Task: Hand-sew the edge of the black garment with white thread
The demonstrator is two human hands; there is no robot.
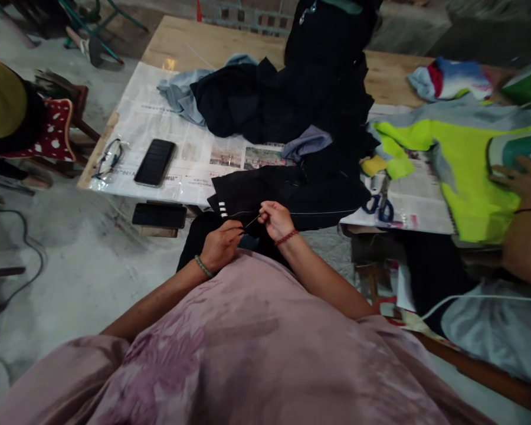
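Observation:
In front of my lap, black trousers lie over the table's front edge, with white stripes near the left end and a thin pale line along the length. My left hand is closed in a pinch beside the striped end; what its fingertips hold is too small and dark to make out. A little to the right, my right hand pinches a thin pale thread that slants down towards the left fingertips.
Newspaper covers much of the wooden table. A dark clothes pile, a phone, glasses and blue-handled scissors lie around. At right, another person's hand holds an iron over a yellow-green garment.

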